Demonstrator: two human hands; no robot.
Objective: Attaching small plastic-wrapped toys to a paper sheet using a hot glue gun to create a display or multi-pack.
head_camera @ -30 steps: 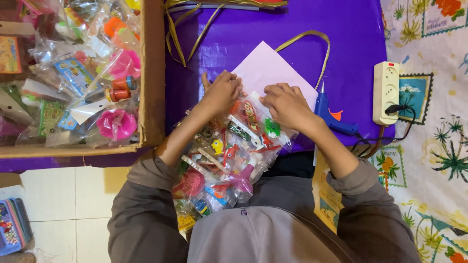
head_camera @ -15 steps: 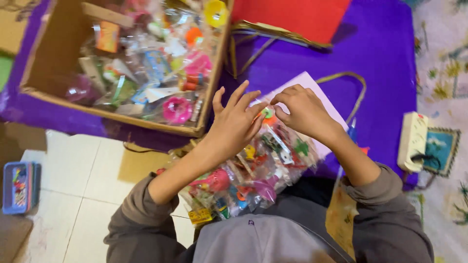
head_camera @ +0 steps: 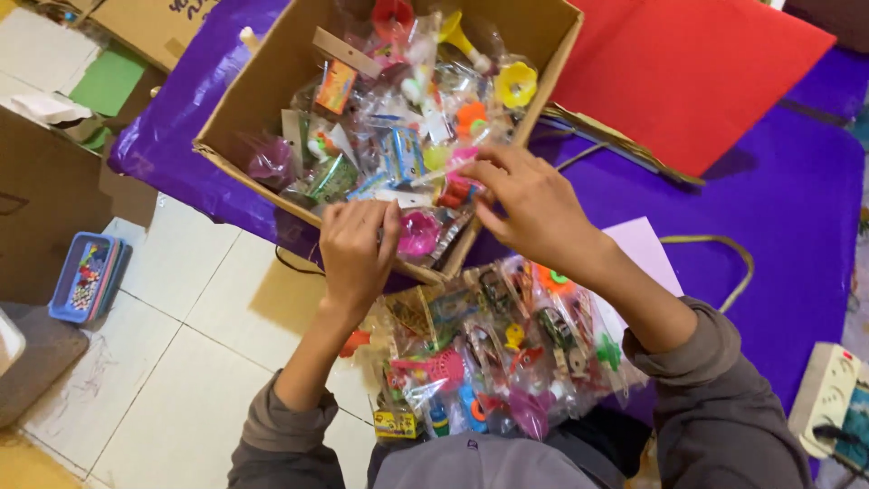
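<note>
Both hands reach into the cardboard box (head_camera: pixel 262 100) at twelve o'clock: the left hand (head_camera: pixel 358 249) curls, fingers bent, over a pink toy packet (head_camera: pixel 418 234), the right hand (head_camera: pixel 529 204) pinches a small wrapped toy (head_camera: pixel 457 186), judged mid-pick, needing a clean lift.

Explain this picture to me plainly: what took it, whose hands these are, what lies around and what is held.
A camera worn on a person's head looks straight down, so both hands belong to that person. The left hand and right hand reach into the near edge of a cardboard box full of small toys in clear packets. Whether either has a grip on a packet is hidden. A pile of similar toy packets lies in the lap. The box sits on a purple sheet, beside a red board. A white power strip lies at right.
</note>
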